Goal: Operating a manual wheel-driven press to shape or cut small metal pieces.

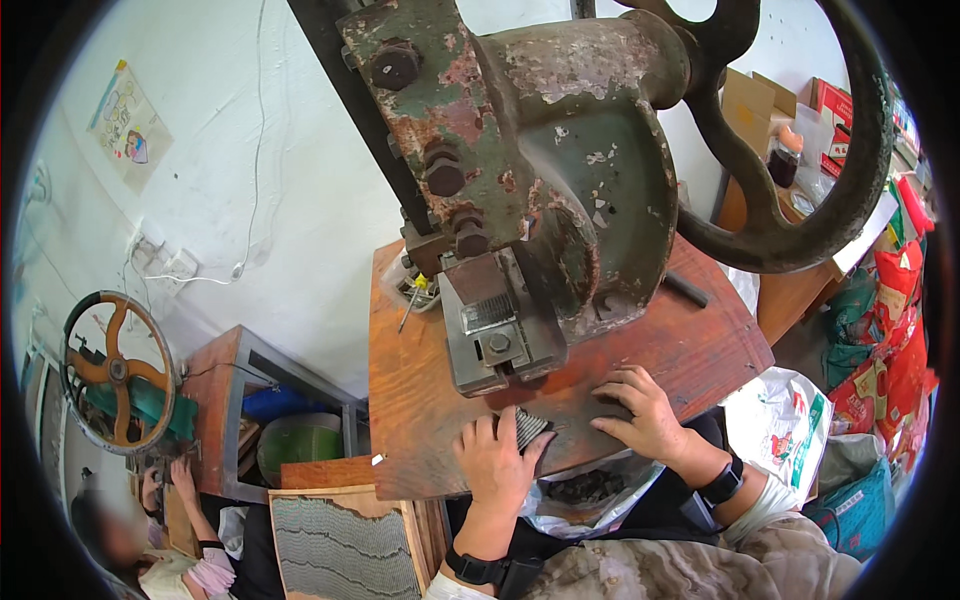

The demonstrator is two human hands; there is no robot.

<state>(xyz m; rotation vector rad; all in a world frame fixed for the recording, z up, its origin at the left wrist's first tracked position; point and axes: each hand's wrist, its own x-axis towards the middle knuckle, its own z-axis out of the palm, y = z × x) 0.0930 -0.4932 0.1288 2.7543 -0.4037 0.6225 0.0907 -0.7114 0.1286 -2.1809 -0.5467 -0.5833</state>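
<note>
My left hand point(496, 462) grips a small stack of thin grey ridged pieces point(529, 427) between thumb and fingers, at the front edge of the worn wooden table point(640, 350). The pieces are too small to name exactly. To the right, my right hand point(645, 418) rests on the tabletop with its fingers loosely apart and nothing visible in them. Just beyond the hands stands a heavy hand press point(610, 160) with chipped green paint. A metal block point(500, 325) with a bolt on it sits at the press's front, a little ahead of my left hand.
Below the table edge, an open plastic bag point(590, 487) holds dark pieces. A wooden tray point(345, 545) of stacked grey strips stands left. The press's handwheel point(845, 215) reaches over the right side. A yellow-handled screwdriver point(415, 292) lies behind. Another person works far left by a second wheel point(118, 370).
</note>
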